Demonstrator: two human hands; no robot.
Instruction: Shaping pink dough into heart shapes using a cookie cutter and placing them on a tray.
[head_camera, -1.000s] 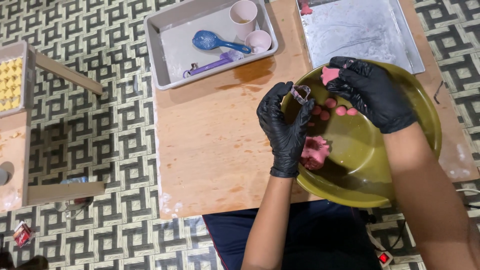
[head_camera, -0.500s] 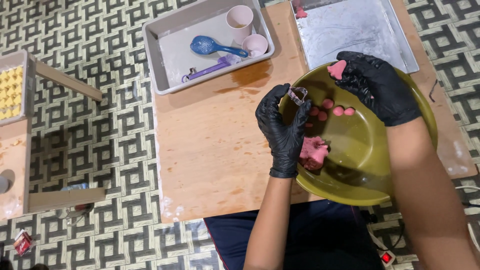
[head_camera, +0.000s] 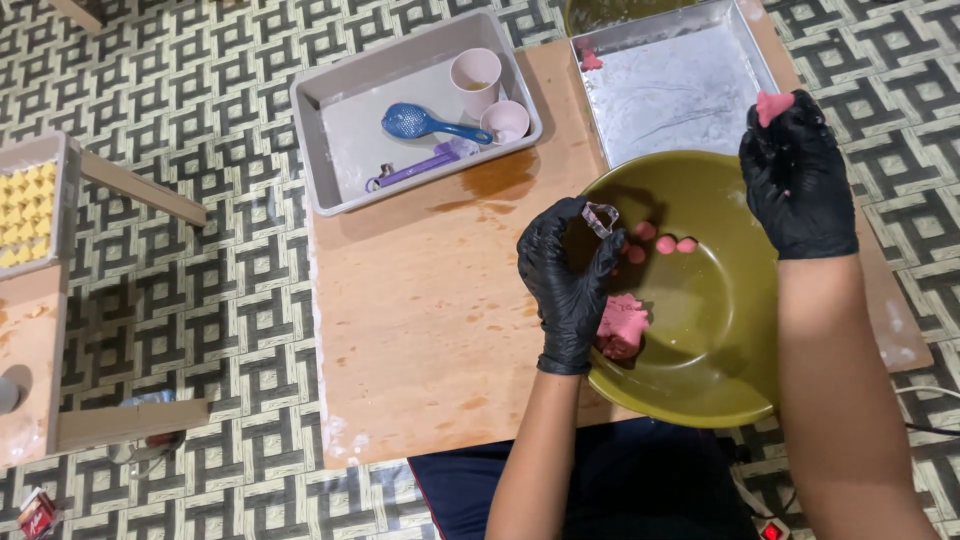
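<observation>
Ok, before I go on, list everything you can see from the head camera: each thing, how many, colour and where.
bowl: 1, olive green, right side of the board
dough lump: 1, pink, in the bowl by the left hand
dough balls: about 4, pink, in the bowl
metal tray: 1, silver, floured, behind the bowl
grey tray: 1, top centre
cups: 2, pale pink, in the grey tray
scoop: 1, blue, in the grey tray
wooden board: 1, tan, centre
yellow pieces: many, far left
left hand: black glove, holding a small clear cutter
right hand: black glove, holding a pink dough piece
</observation>
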